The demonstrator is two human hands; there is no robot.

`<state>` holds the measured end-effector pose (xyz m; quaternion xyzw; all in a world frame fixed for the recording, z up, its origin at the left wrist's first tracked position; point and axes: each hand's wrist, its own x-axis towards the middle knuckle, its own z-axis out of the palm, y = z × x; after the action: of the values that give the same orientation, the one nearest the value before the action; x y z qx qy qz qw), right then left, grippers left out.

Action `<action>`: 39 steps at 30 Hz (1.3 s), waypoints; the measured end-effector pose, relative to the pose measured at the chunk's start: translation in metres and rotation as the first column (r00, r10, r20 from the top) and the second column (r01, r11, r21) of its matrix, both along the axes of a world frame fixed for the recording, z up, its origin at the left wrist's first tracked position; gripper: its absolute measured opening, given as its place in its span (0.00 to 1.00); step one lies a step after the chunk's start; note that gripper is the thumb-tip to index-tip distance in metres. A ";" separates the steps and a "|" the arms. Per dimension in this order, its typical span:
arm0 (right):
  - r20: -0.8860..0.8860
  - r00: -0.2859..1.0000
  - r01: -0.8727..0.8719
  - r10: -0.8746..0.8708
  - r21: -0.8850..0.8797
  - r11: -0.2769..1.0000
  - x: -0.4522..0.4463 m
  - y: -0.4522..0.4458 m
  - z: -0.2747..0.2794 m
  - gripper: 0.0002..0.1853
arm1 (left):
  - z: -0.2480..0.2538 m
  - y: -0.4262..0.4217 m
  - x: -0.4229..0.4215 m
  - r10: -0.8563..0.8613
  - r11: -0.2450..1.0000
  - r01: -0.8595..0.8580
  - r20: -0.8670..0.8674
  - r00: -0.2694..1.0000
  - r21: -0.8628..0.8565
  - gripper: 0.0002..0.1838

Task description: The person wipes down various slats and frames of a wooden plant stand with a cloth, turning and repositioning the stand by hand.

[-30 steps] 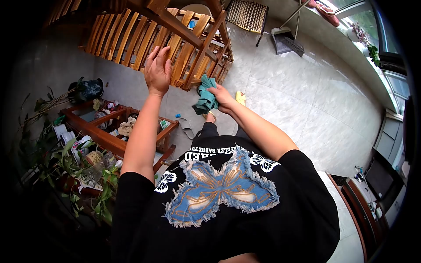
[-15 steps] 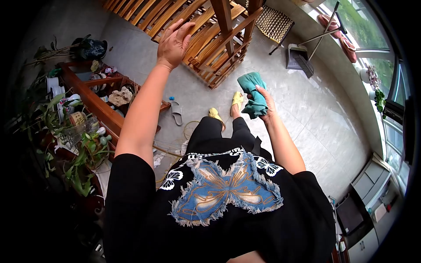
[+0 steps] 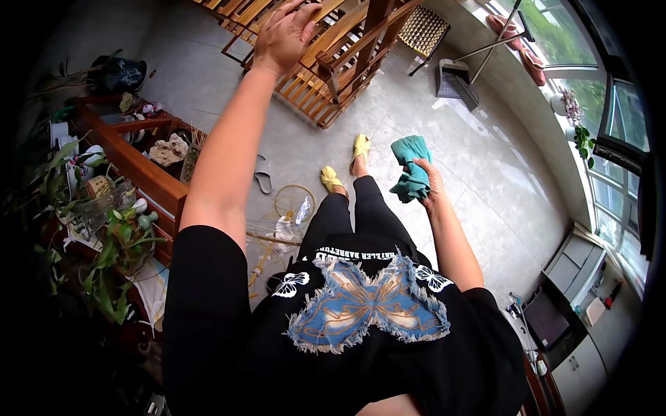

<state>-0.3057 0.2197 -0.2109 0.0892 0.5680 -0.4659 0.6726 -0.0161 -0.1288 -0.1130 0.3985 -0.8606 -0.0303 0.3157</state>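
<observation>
A folded green cloth [image 3: 412, 154] is gripped in my right hand [image 3: 431, 186], held out over the floor to the right of my legs. My left hand [image 3: 283, 40] reaches far forward with its fingers apart and nothing in them. It overlaps the slats of a wooden lounge chair [image 3: 312, 87]; whether it touches the wood I cannot tell.
To the left stands a red-brown wooden frame [image 3: 149, 170] with potted plants [image 3: 114, 253] and a pale rock [image 3: 168, 149]. A grey slipper [image 3: 262, 175] lies on the floor [image 3: 479, 201]. Ahead are a woven stool [image 3: 423, 31] and a dustpan [image 3: 454, 82].
The view has shifted, and more of my legs shows. My left hand has moved further up over the chair. The green cloth stays in my right hand, slightly lower and to the right.
</observation>
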 end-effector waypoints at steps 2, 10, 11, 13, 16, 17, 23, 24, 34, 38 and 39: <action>-0.010 1.000 0.007 -0.007 0.017 1.000 0.002 0.002 0.003 0.20 | -0.001 -0.002 0.001 -0.036 0.999 0.036 -0.030 0.999 -0.004 0.14; -0.039 0.994 -0.100 0.102 0.046 0.994 -0.008 0.000 -0.021 0.20 | -0.008 0.057 0.025 0.254 0.939 -0.318 -0.358 0.899 -0.132 0.16; -0.064 0.990 -0.126 0.129 0.048 0.991 -0.012 0.000 -0.024 0.19 | -0.025 0.071 0.037 0.249 0.936 -0.321 -0.375 0.893 -0.145 0.15; -0.046 0.989 -0.134 0.138 0.091 0.987 -0.020 0.000 -0.038 0.17 | -0.051 0.114 0.052 0.402 0.915 -0.385 -0.374 0.836 0.123 0.14; -0.069 0.959 -0.264 0.274 0.120 0.957 -0.042 -0.003 -0.047 0.18 | -0.112 0.182 0.081 0.582 0.782 -0.425 -0.289 0.760 0.455 0.13; -0.107 0.941 -0.309 0.322 0.121 0.943 -0.049 -0.008 -0.043 0.18 | -0.135 0.207 0.090 0.643 0.705 -0.419 -0.268 0.717 0.572 0.13; -0.229 0.808 -0.510 0.543 0.190 0.839 -0.104 -0.020 -0.060 0.18 | -0.204 0.387 0.101 0.802 0.196 -0.497 0.153 0.578 0.845 0.10; -0.243 0.786 -0.533 0.569 0.203 0.822 -0.112 -0.026 -0.064 0.18 | -0.208 0.408 0.095 0.813 0.155 -0.485 0.168 0.557 0.860 0.10; -0.373 0.754 -0.527 0.540 0.147 0.837 -0.133 -0.065 -0.081 0.18 | -0.229 0.382 0.021 0.653 0.250 -0.425 0.173 0.738 0.870 0.16; -0.435 0.742 -0.519 0.510 0.109 0.848 -0.126 -0.067 -0.097 0.19 | -0.245 0.309 0.009 0.527 0.376 -0.421 0.183 0.830 0.826 0.21; -0.456 0.739 -0.510 0.496 0.101 0.854 -0.125 -0.066 -0.104 0.19 | -0.245 0.292 0.005 0.474 0.455 -0.442 0.210 0.855 0.773 0.23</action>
<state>-0.4306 0.1537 -0.3146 -0.1921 0.7080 -0.2831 0.6179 -0.0109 0.1632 -0.3581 0.7117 -0.6076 -0.3333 0.1145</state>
